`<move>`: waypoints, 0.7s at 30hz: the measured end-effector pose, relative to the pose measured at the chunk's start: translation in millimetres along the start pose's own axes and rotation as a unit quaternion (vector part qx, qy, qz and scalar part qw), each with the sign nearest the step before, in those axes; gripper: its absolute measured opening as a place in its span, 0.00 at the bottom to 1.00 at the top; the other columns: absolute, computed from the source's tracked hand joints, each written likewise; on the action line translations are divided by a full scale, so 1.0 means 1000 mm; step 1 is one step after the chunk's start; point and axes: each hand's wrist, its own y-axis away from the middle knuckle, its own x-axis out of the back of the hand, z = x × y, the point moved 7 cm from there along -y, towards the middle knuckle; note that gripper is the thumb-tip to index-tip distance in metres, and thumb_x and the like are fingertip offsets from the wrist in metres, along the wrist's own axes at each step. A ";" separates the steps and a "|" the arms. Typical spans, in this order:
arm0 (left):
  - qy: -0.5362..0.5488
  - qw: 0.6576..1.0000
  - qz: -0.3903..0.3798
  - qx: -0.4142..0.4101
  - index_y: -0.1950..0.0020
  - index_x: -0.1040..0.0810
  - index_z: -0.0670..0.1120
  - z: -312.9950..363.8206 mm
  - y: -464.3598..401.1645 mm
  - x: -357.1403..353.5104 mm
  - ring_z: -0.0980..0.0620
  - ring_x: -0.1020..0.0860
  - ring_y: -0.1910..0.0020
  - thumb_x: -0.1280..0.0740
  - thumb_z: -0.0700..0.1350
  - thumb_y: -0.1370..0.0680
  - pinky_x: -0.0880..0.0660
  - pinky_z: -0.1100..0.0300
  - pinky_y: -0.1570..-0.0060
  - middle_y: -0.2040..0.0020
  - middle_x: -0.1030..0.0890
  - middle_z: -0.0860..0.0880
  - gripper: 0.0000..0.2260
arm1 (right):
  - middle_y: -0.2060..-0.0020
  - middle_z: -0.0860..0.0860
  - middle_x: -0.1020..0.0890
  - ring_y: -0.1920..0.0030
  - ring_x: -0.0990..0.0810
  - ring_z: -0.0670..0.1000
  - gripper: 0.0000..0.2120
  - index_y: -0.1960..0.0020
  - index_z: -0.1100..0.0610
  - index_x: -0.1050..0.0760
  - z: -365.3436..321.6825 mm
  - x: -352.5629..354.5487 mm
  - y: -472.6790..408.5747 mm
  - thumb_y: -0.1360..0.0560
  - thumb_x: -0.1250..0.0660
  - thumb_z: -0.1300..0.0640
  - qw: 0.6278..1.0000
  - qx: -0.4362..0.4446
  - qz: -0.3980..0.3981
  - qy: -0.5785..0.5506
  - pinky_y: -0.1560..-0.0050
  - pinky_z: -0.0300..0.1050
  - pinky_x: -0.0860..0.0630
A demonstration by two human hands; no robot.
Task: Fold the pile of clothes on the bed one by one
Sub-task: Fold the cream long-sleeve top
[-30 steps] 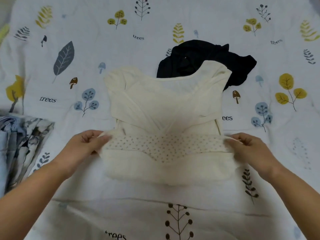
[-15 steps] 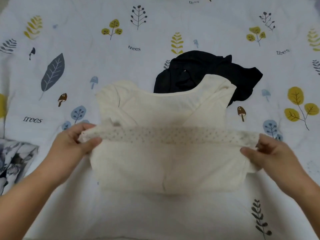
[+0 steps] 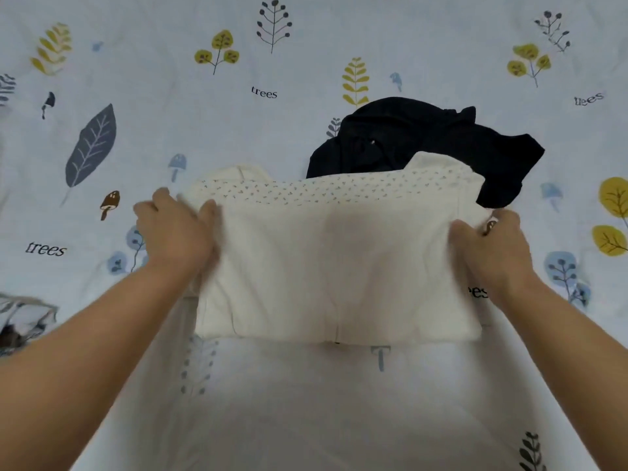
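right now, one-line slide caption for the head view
Both hands, left and right, grip the sides of a cream top folded on the leaf-print bedspread, its far edge overlapping a dark garment.

A bedspread [image 3: 306,73] fills the whole view; no wall, floor or window is visible. Fabric is pale blue-white, printed with yellow and grey leaves, blue trees, brown mushrooms and the word "trees". Its surface lies mostly smooth, with shallow creases toward the near edge. Lighting is soft and even, with faint shadows only.
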 end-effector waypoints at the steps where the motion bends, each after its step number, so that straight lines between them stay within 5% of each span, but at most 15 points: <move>1: -0.004 1.000 -0.017 0.004 0.27 0.44 0.39 -0.007 0.012 -0.005 0.37 0.38 0.31 0.38 0.54 0.22 0.41 0.48 0.33 0.29 0.41 0.35 0.31 | 0.42 0.53 0.28 0.46 0.29 0.55 0.28 0.29 0.60 0.43 0.004 -0.003 0.010 0.24 0.38 0.49 1.000 -0.003 -0.010 0.004 0.48 0.46 0.35; 6: -0.048 0.993 -0.107 0.008 0.27 0.47 0.40 -0.033 0.068 -0.025 0.35 0.33 0.36 0.39 0.55 0.22 0.35 0.46 0.40 0.34 0.33 0.34 0.32 | 0.52 0.53 0.27 0.41 0.27 0.60 0.28 0.32 0.64 0.39 0.025 -0.029 0.049 0.24 0.37 0.48 0.995 -0.051 -0.086 0.031 0.48 0.47 0.35; 9: 0.017 0.994 -0.110 -0.017 0.27 0.43 0.41 -0.032 0.077 -0.019 0.39 0.27 0.45 0.39 0.46 0.21 0.35 0.54 0.51 0.46 0.25 0.40 0.25 | 0.64 0.52 0.28 0.51 0.25 0.61 0.13 0.53 0.61 0.31 0.028 -0.028 0.058 0.24 0.36 0.50 0.995 -0.050 -0.083 0.012 0.57 0.47 0.33; 12: 0.080 0.992 -0.094 -0.042 0.35 0.34 0.45 -0.035 0.087 0.005 0.46 0.28 0.56 0.39 0.43 0.21 0.37 0.57 0.55 0.54 0.26 0.50 0.15 | 0.68 0.52 0.26 0.64 0.27 0.55 0.13 0.64 0.59 0.33 0.020 -0.004 0.077 0.25 0.35 0.53 0.998 -0.020 -0.061 -0.003 0.67 0.45 0.36; 16: 0.044 0.990 -0.124 -0.040 0.45 0.32 0.50 -0.076 0.125 0.026 0.44 0.24 0.58 0.37 0.42 0.22 0.37 0.55 0.60 0.61 0.24 0.54 0.08 | 0.64 0.53 0.19 0.60 0.22 0.55 0.08 0.60 0.58 0.24 0.055 0.011 0.117 0.27 0.33 0.53 0.990 -0.046 -0.125 0.055 0.61 0.46 0.30; 19: -0.012 0.988 -0.152 0.025 0.38 0.29 0.45 -0.116 0.140 0.018 0.40 0.24 0.45 0.35 0.44 0.23 0.36 0.55 0.56 0.50 0.21 0.44 0.14 | 0.62 0.50 0.21 0.56 0.24 0.56 0.11 0.50 0.57 0.23 0.087 0.002 0.137 0.27 0.33 0.50 0.976 -0.103 -0.162 0.105 0.56 0.46 0.32; 21: -0.023 0.991 -0.131 0.025 0.35 0.31 0.44 -0.115 0.138 0.017 0.42 0.24 0.45 0.35 0.48 0.24 0.35 0.55 0.55 0.50 0.23 0.47 0.19 | 0.62 0.47 0.25 0.55 0.27 0.54 0.15 0.44 0.56 0.26 0.088 0.002 0.140 0.26 0.33 0.49 0.980 -0.112 -0.140 0.090 0.55 0.45 0.35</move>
